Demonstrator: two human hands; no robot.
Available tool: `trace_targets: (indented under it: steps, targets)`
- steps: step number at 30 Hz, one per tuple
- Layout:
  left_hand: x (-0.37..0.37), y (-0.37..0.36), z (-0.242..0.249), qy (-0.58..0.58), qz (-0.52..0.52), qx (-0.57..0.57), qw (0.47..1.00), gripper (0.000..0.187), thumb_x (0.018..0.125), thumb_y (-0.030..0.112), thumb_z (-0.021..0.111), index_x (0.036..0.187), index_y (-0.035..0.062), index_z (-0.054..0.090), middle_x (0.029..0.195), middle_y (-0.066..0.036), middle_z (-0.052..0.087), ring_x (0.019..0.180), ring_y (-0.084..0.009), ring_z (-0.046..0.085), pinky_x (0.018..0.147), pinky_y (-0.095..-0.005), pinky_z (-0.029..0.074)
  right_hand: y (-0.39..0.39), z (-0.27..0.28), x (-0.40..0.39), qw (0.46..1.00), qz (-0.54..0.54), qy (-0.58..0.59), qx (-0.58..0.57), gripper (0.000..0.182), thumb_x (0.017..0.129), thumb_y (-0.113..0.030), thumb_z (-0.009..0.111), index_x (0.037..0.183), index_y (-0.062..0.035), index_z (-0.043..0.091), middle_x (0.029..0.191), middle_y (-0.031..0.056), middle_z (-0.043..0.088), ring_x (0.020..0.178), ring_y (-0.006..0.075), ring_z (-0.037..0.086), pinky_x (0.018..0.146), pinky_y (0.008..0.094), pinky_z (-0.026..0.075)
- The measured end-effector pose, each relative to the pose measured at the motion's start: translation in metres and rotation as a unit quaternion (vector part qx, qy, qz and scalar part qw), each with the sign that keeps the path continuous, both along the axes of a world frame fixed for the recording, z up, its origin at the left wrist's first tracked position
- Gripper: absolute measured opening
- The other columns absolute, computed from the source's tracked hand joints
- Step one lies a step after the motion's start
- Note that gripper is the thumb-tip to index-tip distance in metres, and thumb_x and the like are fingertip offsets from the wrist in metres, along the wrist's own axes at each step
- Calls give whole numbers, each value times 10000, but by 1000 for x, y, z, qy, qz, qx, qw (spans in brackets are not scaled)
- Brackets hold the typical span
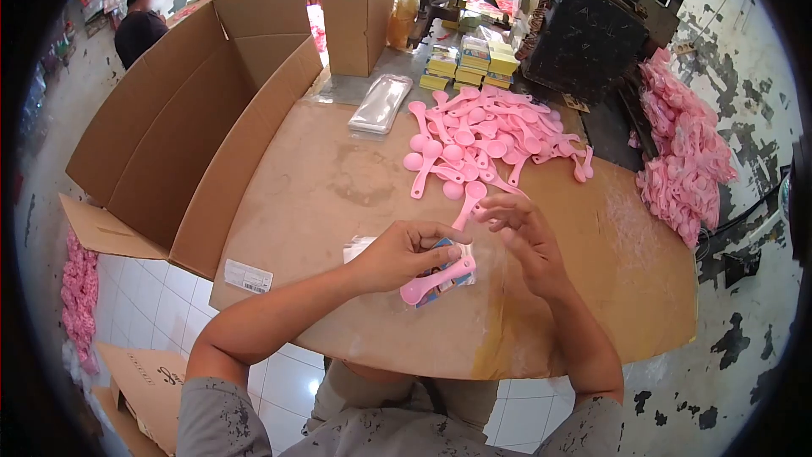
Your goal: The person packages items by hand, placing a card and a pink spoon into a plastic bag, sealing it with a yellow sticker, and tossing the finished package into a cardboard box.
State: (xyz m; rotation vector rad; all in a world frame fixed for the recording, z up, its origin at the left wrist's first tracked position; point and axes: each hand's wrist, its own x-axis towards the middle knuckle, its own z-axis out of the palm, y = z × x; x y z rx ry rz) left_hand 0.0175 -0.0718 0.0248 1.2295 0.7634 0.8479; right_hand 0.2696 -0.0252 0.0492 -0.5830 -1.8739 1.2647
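My left hand (412, 252) is over the front middle of the table, thumb and forefinger stretched out and slightly apart. Just below them a pink measuring spoon (416, 289) lies slanted across a small blue printed card or packet (447, 288). A second pink spoon (475, 195) is just beyond the left fingertips, its handle partly behind the forefinger. To its right my right hand (526, 241) is raised, fingers loosely bent and apart, with nothing visible in them. White packets (359, 246) show partly from behind my left wrist.
A heap of pink spoons (491, 135) lies farther back on the cardboard-covered table (326, 288). Beyond are clear plastic bags (381, 106), stacked yellow-edged cards (474, 59) and a black machine (584, 46). A large open carton (186, 110) stands left. Pink bundles (685, 152) hang right. Two people are behind.
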Motion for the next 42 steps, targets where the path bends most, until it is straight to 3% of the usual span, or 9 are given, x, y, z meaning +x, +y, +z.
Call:
trace_targets:
  steps: [2, 5, 8, 11, 17, 23, 26, 32, 42]
  targets:
    - [0, -1, 2, -7, -18, 9, 1000, 346, 1049, 149, 648, 1370, 21, 622, 1040, -39, 763, 897, -39, 658, 757, -226, 528, -5, 9, -5, 1000, 3, 11, 10, 210, 978, -25, 650, 1184, -31, 690, 1316, 102, 626, 1276, 236, 576, 1051, 406, 469]
    - [-3, -1, 3, 11, -69, 4, 998, 408, 1049, 142, 641, 1431, 25, 559, 1198, -80, 728, 1048, -88, 662, 896, -262, 529, -12, 47, -12, 950, 51, -161, 262, 155, 919, -36, 717, 1074, -42, 723, 1291, 104, 647, 1259, 261, 593, 1045, 421, 480]
    - [5, -10, 9, -78, 14, 62, 995, 447, 1037, 99, 624, 1467, 33, 519, 1377, -108, 639, 1240, -153, 608, 1062, -317, 472, -13, 79, -14, 956, 57, -78, 277, 131, 858, -46, 773, 980, -64, 729, 1208, 81, 679, 1174, 268, 635, 982, 430, 503]
    - [0, -7, 11, 20, 74, 250, 965, 490, 1007, 125, 648, 1473, 45, 518, 1451, -97, 592, 1344, -201, 559, 1150, -374, 425, -24, 112, -16, 894, -12, -248, 373, 112, 862, -37, 762, 957, -65, 711, 1045, 73, 705, 1001, 260, 684, 863, 420, 526]
    - [4, -27, 38, 57, 79, 329, 939, 466, 981, 33, 647, 1435, 5, 550, 1369, -126, 653, 1283, -199, 619, 1089, -368, 482, -34, 101, -29, 921, -113, -221, 301, 85, 894, -40, 740, 967, -37, 697, 846, 86, 680, 698, 231, 672, 622, 340, 524]
    - [7, -18, 22, 29, 118, 334, 935, 392, 1018, 52, 642, 1405, 17, 585, 1175, -109, 752, 1101, -202, 730, 944, -315, 572, -31, 86, -36, 938, -96, -183, 278, 111, 900, -36, 741, 1000, -22, 696, 848, 85, 680, 677, 208, 656, 605, 321, 527]
    - [5, -21, 23, 4, 115, 215, 970, 366, 1019, 53, 646, 1380, 6, 606, 1124, -110, 767, 1091, -184, 732, 925, -301, 574, -25, 78, -38, 928, -141, -152, 308, 122, 905, -52, 746, 1011, -27, 692, 936, 86, 688, 765, 226, 671, 636, 340, 532]
    - [3, -26, 33, 36, 162, 234, 958, 387, 1000, 7, 656, 1379, -35, 591, 1106, -136, 771, 1040, -164, 743, 889, -275, 589, -27, 71, -49, 787, -189, -200, 552, 240, 793, -77, 793, 1017, -63, 706, 1136, 83, 667, 1048, 251, 662, 881, 388, 494]
    - [3, -27, 23, 211, 176, 388, 880, 531, 906, 24, 755, 1398, -45, 568, 946, -110, 799, 797, -163, 780, 669, -300, 626, -23, 65, -55, 689, -181, -321, 624, 263, 826, -183, 711, 1036, -25, 692, 1070, 79, 650, 1048, 237, 647, 920, 388, 468]
